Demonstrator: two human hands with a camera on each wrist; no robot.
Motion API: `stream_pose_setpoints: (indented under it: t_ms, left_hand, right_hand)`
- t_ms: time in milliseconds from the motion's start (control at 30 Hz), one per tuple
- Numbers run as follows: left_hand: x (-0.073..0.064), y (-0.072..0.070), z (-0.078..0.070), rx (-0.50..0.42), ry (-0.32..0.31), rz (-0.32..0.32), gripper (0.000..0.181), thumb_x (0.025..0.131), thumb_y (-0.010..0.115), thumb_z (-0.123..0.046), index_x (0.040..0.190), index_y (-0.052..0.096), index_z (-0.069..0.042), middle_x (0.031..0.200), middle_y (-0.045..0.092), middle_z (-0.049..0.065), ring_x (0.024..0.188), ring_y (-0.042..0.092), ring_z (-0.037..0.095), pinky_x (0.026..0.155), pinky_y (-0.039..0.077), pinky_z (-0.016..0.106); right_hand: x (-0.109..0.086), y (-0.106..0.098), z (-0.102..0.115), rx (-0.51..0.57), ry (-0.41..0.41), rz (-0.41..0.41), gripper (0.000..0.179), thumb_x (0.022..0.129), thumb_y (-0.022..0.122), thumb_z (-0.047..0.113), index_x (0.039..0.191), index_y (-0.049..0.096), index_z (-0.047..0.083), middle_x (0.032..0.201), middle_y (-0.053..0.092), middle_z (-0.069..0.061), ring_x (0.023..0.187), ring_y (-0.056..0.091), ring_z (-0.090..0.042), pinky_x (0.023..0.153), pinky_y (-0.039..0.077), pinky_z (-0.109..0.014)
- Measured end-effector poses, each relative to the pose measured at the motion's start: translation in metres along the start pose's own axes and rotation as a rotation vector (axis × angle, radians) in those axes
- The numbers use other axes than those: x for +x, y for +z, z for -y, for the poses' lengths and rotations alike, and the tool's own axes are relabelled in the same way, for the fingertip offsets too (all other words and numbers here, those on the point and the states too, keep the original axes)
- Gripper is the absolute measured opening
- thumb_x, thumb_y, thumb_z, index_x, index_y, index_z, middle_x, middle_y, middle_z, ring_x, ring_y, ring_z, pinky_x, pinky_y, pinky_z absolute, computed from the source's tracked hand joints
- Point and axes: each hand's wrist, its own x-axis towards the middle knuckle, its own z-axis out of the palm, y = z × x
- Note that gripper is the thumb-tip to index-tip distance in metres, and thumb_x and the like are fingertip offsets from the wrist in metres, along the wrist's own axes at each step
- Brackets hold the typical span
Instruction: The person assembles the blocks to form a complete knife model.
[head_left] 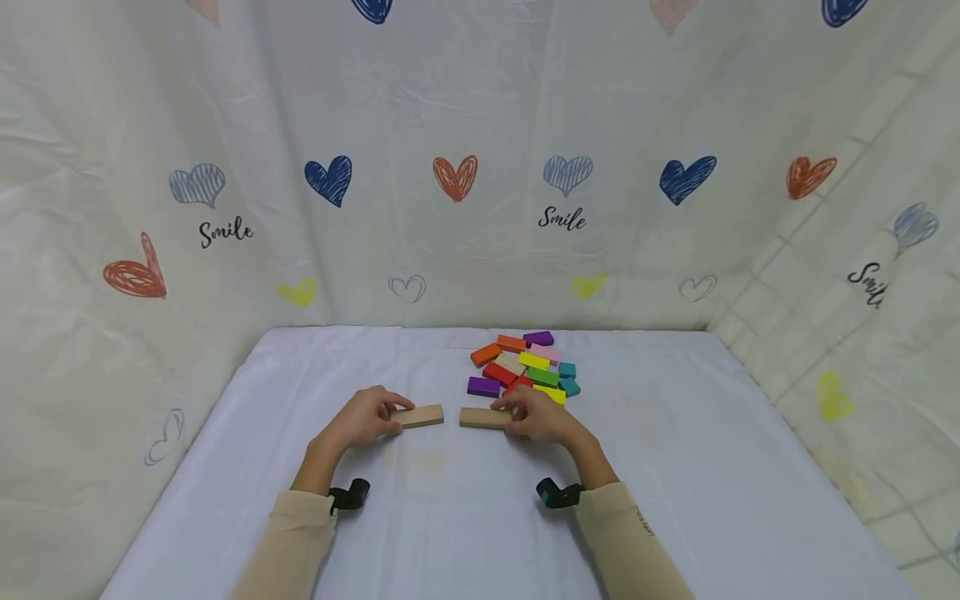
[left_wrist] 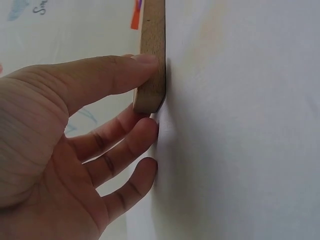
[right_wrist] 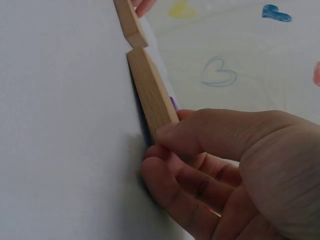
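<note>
My left hand (head_left: pixel 369 414) pinches the outer end of a plain wooden block (head_left: pixel 422 416) between thumb and fingers; in the left wrist view the block (left_wrist: pixel 152 30) lies along the white cloth. A second wooden block (head_left: pixel 480 418) is pinched at its right end by my right hand (head_left: pixel 542 414). The two blocks point at each other with a small gap between their inner ends. In the right wrist view, the right-hand block (right_wrist: pixel 152 90) shows a thin dark shadow under its lower edge. Fingertips of the left hand (right_wrist: pixel 145 7) appear at the top there.
Just behind the right hand lies a loose group of coloured blocks: purple (head_left: pixel 483 387), orange (head_left: pixel 486 355), green (head_left: pixel 542 377), yellow (head_left: pixel 533 361), red, teal and pink, plus a plain one (head_left: pixel 512 362). A white cloth (head_left: pixel 442 533) covers the table; a heart-printed curtain (head_left: pixel 480 250) hangs behind.
</note>
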Motion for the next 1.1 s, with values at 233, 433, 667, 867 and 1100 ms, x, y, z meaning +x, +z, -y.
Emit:
stream_pose_setpoints:
  t_ms: [233, 433, 667, 867, 1100]
  left_hand:
    - [0.005, 0.004, -0.005, -0.012, -0.014, 0.004, 0.036, 0.084, 0.082, -0.005, 0.117, 0.078, -0.020, 0.099, 0.063, 0.003, 0.087, 0.057, 0.017, 0.077, 0.048, 0.033]
    - [0.010, 0.009, -0.006, -0.024, -0.027, 0.010, 0.036, 0.084, 0.081, -0.004, 0.116, 0.078, -0.021, 0.099, 0.062, 0.003, 0.086, 0.055, 0.017, 0.074, 0.047, 0.031]
    - [0.013, 0.012, -0.007, -0.030, -0.015, 0.009, 0.036, 0.084, 0.081, -0.004, 0.116, 0.078, -0.021, 0.098, 0.062, 0.003, 0.085, 0.055, 0.016, 0.073, 0.047, 0.031]
    - [0.012, 0.010, -0.010, -0.021, -0.001, 0.002, 0.035, 0.085, 0.080, -0.004, 0.116, 0.078, -0.019, 0.098, 0.062, 0.004, 0.085, 0.054, 0.017, 0.073, 0.045, 0.031]
    - [0.012, 0.009, -0.011, -0.006, -0.003, 0.009, 0.034, 0.085, 0.080, -0.004, 0.116, 0.078, -0.020, 0.099, 0.062, 0.003, 0.086, 0.055, 0.017, 0.074, 0.046, 0.031]
  right_hand:
    - [-0.007, -0.001, -0.002, -0.004, 0.017, 0.004, 0.035, 0.091, 0.075, 0.010, 0.122, 0.073, 0.026, 0.100, 0.061, -0.001, 0.080, 0.059, -0.020, 0.071, 0.055, -0.031]
    - [-0.010, 0.001, -0.004, -0.008, 0.009, -0.009, 0.034, 0.091, 0.074, 0.009, 0.123, 0.074, 0.023, 0.103, 0.060, -0.001, 0.078, 0.060, -0.019, 0.069, 0.055, -0.030]
    - [-0.010, 0.002, -0.001, -0.051, 0.007, -0.035, 0.034, 0.092, 0.074, 0.009, 0.123, 0.074, 0.021, 0.103, 0.061, 0.000, 0.079, 0.057, -0.018, 0.068, 0.053, -0.027]
    - [-0.007, 0.003, 0.003, -0.071, 0.030, -0.063, 0.033, 0.092, 0.074, 0.009, 0.121, 0.075, 0.023, 0.100, 0.061, 0.001, 0.080, 0.056, -0.018, 0.068, 0.052, -0.028]
    - [-0.004, 0.005, 0.003, -0.082, 0.053, -0.095, 0.032, 0.092, 0.074, 0.010, 0.121, 0.075, 0.024, 0.101, 0.059, 0.000, 0.081, 0.055, -0.018, 0.069, 0.051, -0.027]
